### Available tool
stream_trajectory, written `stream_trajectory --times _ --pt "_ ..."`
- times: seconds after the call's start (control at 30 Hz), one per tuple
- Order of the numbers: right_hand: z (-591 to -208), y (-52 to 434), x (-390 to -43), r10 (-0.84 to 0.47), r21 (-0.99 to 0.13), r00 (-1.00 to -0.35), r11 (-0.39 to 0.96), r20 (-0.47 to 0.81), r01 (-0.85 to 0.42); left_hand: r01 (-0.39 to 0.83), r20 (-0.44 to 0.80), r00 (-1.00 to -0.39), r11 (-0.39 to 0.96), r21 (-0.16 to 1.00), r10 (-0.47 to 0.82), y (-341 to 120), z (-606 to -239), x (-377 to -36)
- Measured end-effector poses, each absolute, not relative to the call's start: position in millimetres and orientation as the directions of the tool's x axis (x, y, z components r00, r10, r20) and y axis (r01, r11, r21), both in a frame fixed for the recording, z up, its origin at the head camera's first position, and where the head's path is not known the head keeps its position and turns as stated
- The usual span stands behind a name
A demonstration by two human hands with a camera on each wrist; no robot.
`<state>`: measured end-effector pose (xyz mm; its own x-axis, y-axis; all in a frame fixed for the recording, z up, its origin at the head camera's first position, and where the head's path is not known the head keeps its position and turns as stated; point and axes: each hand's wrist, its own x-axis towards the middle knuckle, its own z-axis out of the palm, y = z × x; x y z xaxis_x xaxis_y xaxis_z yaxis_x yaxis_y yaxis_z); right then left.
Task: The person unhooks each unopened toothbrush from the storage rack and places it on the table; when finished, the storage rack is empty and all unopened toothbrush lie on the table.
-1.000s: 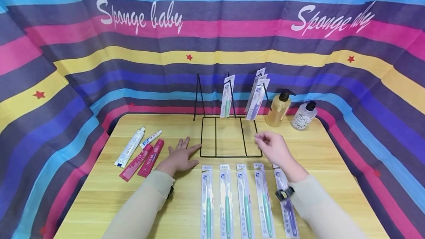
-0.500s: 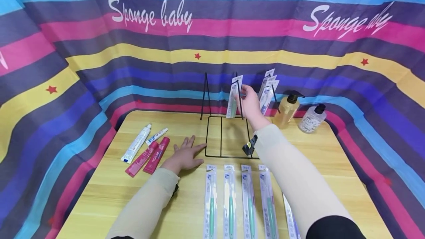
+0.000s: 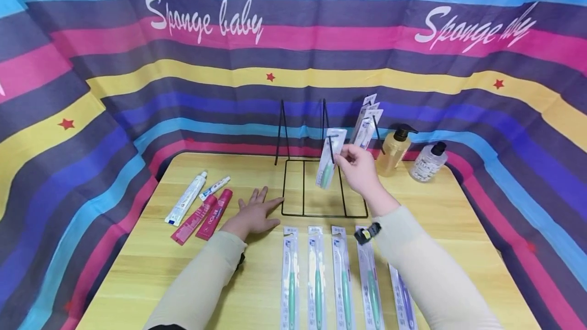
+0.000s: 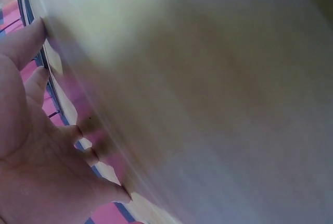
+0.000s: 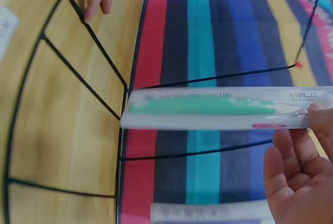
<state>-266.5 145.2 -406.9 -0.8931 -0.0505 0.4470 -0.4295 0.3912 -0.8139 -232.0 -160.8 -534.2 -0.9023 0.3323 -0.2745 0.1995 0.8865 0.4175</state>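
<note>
A pump bottle (image 3: 392, 153) and clear bottle (image 3: 428, 163) stand right of the right grip (image 3: 361, 169); four tubes (image 3: 196, 219) lie well left; striped cloth (image 3: 330, 57) hangs behind.

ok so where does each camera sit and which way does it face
Head: worn on the head, facing forward and down over the wire rack; left hand, right hand and sleeves show.
Left wrist: on that wrist, facing what is probably the blurred tabletop; left hand shows.
Right wrist: on that wrist, facing the packaged green toothbrush and striped cloth; right hand and part of left hand show.
Head and right wrist share rack, toothbrush and both hands.
</note>
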Motion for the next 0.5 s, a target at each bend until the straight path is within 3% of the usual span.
stream_trajectory --times 0.13,0.27,0.5 --pt "-422 167 -232 -0.085 -0.847 -0.908 0.334 0.411 -0.415 0.202 -0.278 -0.9 0.888 0.414 0.335 -162 -536 -232" --pt "-445 195 -197 -0.076 -0.934 -0.967 0.249 0.244 -0.256 0.204 -0.272 -0.901 0.885 0.419 0.337 -162 -536 -232" --pt "-479 280 -149 0.119 -0.972 -0.992 0.234 0.038 -0.009 0.215 -0.268 -0.898 0.879 0.426 0.35 -160 -532 -235"
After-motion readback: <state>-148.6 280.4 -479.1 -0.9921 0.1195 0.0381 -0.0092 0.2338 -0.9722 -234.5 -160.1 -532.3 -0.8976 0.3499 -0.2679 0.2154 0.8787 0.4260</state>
